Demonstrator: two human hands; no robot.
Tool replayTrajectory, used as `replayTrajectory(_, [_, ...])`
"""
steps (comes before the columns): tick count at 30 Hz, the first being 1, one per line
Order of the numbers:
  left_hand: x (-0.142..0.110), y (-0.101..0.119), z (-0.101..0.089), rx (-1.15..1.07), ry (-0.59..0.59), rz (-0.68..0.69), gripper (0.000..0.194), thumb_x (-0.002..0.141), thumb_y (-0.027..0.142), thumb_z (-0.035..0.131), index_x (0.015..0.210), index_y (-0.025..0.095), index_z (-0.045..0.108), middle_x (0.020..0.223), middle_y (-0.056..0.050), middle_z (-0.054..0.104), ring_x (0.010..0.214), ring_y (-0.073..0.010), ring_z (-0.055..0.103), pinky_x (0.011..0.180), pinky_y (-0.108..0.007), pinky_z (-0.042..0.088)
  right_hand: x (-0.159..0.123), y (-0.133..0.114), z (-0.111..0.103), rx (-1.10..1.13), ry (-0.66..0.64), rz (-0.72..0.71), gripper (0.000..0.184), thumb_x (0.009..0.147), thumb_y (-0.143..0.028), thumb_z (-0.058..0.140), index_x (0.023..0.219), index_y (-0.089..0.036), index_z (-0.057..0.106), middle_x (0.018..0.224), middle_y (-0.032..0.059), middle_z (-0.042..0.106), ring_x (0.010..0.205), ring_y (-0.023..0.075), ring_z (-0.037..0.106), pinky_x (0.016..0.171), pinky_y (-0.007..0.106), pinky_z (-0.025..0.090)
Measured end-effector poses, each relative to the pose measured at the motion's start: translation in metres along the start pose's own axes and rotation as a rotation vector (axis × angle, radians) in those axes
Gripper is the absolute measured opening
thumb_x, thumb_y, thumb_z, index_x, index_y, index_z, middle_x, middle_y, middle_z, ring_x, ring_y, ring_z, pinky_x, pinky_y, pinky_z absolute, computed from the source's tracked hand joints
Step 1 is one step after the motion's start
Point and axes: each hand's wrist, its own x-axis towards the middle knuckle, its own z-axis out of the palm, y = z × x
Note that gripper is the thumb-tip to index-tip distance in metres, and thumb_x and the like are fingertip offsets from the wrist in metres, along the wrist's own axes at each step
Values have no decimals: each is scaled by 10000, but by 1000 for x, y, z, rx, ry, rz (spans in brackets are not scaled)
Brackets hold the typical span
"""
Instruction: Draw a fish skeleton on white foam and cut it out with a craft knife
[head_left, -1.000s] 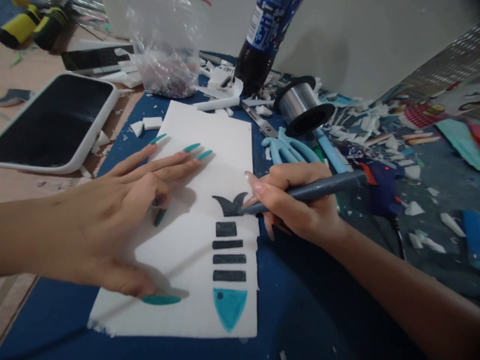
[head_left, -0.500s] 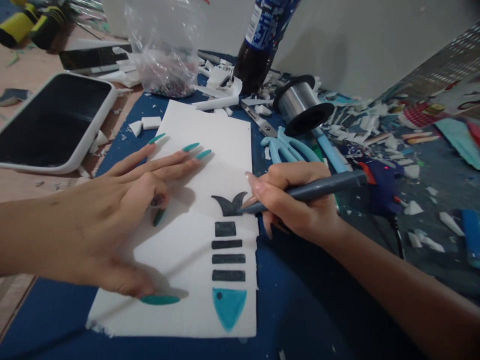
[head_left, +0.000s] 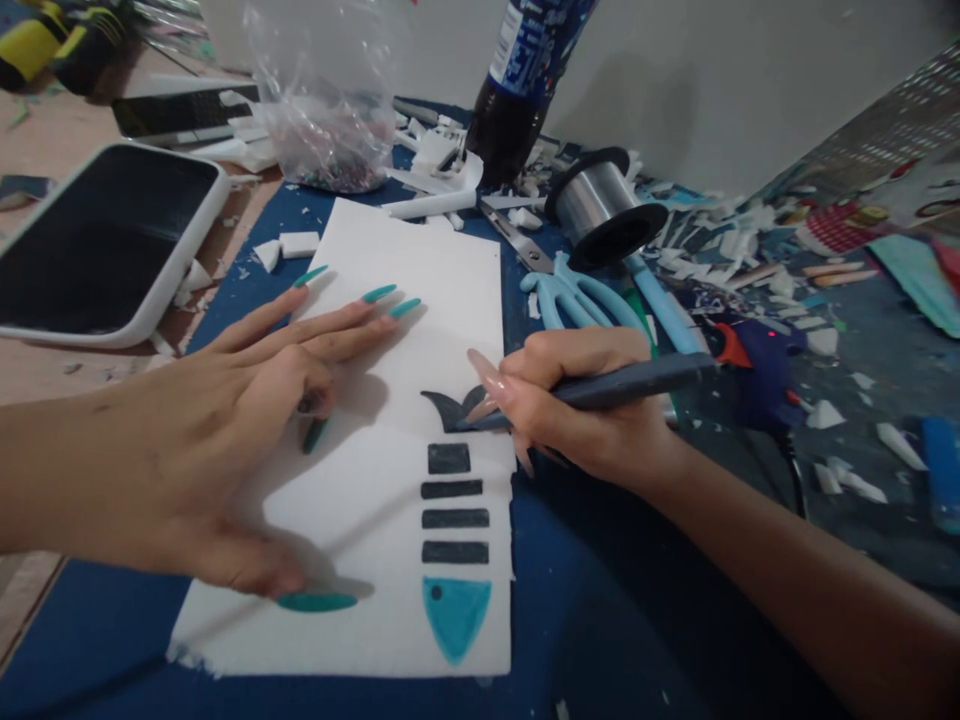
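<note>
My left hand lies spread on a white foam board, its long teal nails pointing away and to the right. In my right hand is a dark grey marker pen, held in a writing grip. Its tip rests on the black fish tail drawn on the board, partly hidden by my fingers. Below the tail run a black block and several black bars. A turquoise fish head with a dark eye ends the drawing near the board's lower edge.
Blue-handled scissors, a spool of clear line and a dark drink bottle stand beyond the board. A phone lies left, near a plastic bag. On the right are a glue gun and scattered white scraps.
The marker tip has slid slightly left along the base of the tail, with my right hand following. My left hand stays pressed in place on the board.
</note>
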Motion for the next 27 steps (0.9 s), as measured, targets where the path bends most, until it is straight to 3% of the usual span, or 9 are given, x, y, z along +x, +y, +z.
replayTrajectory(3, [0,-2,0,44,8,37,583,678,602,617,965,156,375,1503,-171,183,1398,-312,151,1150,-524,69,0,0,0,-2,-7,4,349,792,-86,537,469,-194,466,440,-56,464,432,61,475,488,209,442])
replayTrajectory(5, [0,-3,-1,96,5,86,719,693,621,600,1126,110,340,1496,-210,167,1394,-340,142,1125,-571,98,0,1,0,1,0,-3,356,790,-84,539,465,-188,439,435,-61,453,416,53,461,487,203,444])
replayTrajectory(7, [0,-4,-2,118,-3,124,924,725,611,584,1323,71,132,1489,-247,149,1395,-355,123,1096,-613,121,0,1,1,5,12,-3,380,786,-82,543,452,-183,392,414,-73,424,374,37,424,472,193,441])
replayTrajectory(9, [0,-3,-3,101,-4,120,1026,759,580,571,1385,102,-86,1489,-250,140,1399,-356,102,1078,-634,129,-1,2,1,-10,75,30,417,792,-80,531,434,-181,344,375,-85,378,331,27,387,463,188,444])
replayTrajectory(12, [2,-2,-5,83,-19,113,1093,745,597,588,1390,156,-177,1502,-242,68,1407,-347,61,1093,-616,118,-2,1,0,-9,176,78,431,807,-95,511,420,-186,344,329,-97,330,287,28,359,496,212,479])
replayTrajectory(15, [3,-1,-7,67,-28,97,1133,728,610,605,1374,230,-245,1511,-210,71,1408,-337,73,1104,-608,109,-2,0,-1,14,140,103,434,797,-122,522,413,-191,331,338,-87,362,304,39,373,498,226,485])
replayTrajectory(21, [2,-1,-9,64,-20,94,1088,742,611,586,1377,200,-196,1494,-244,117,1400,-361,90,1090,-625,111,-3,-3,0,6,160,166,441,809,-202,540,422,-198,330,338,-82,356,316,46,379,449,222,454])
replayTrajectory(25, [0,-6,-10,45,9,119,1030,746,593,597,1368,181,-112,1487,-263,113,1406,-358,16,1090,-626,106,-3,-3,5,90,445,208,444,831,-316,563,478,-198,322,330,-94,369,248,34,340,318,195,346])
replayTrajectory(27, [-1,-11,-11,46,48,129,908,759,581,590,1345,181,23,1489,-265,82,1403,-367,-29,1083,-634,104,-2,-3,7,168,551,216,423,823,-353,583,518,-203,332,332,-101,380,223,40,336,268,187,288])
